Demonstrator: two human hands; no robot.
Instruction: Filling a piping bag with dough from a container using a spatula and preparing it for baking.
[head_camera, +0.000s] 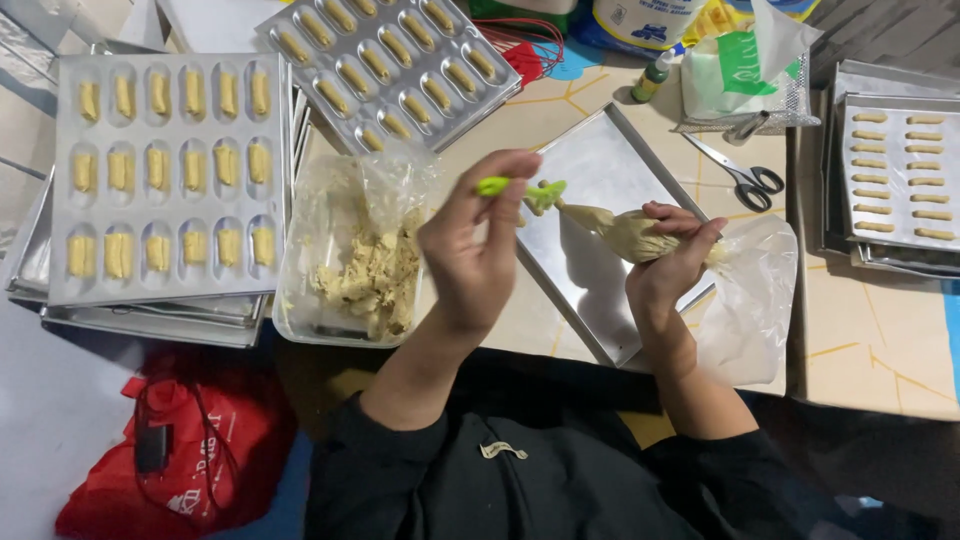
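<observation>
My left hand (478, 240) pinches a small bright green tool (520, 189) whose tip meets the narrow end of a clear piping bag (625, 233) filled with pale dough. My right hand (672, 257) is closed around the fat part of that bag, with loose plastic trailing off to the right. Both hands hover over an empty flat metal tray (600, 165). Just left of my left hand stands a plastic tub (300, 250) lined with a bag and holding lumps of dough (375, 275).
A mould tray (170, 290) with dough sticks lies at left, another mould tray (300, 20) at the top. Scissors (745, 178) and a small bottle (652, 80) lie beyond the flat tray. A baking sheet (850, 170) with piped sticks is at right. A red bag (190, 450) lies lower left.
</observation>
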